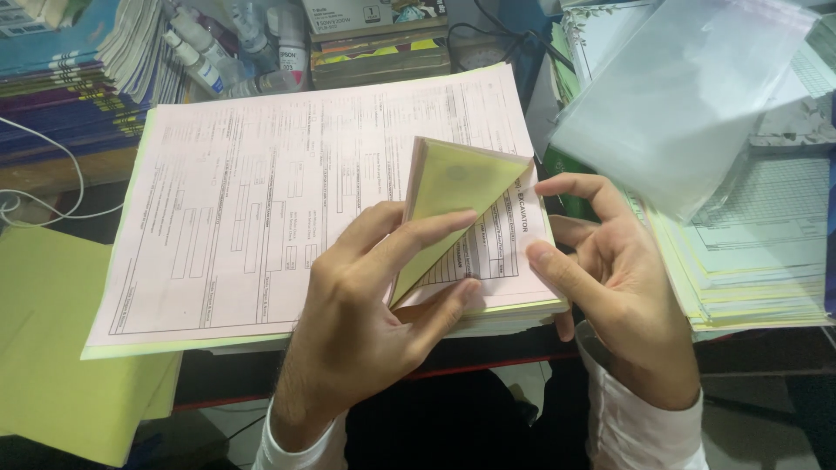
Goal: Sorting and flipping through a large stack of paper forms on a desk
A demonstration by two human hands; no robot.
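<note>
The stack of forms [261, 200] lay mid-desk [52, 178]. The left hand [366, 305] had its grip clamped on the folded-up near-right corner [453, 187]; the right hand [610, 278] hovered beside it, fingers apart. The sheets looked thin, limp and easily creased, best lifted at that corner.

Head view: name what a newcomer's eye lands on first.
At centre, the left hand folds up the corner of the top sheets of a pink form stack, baring a yellow-green underside. The right hand hovers open beside that corner. A clear plastic sleeve lies upper right over another paper pile.
</note>
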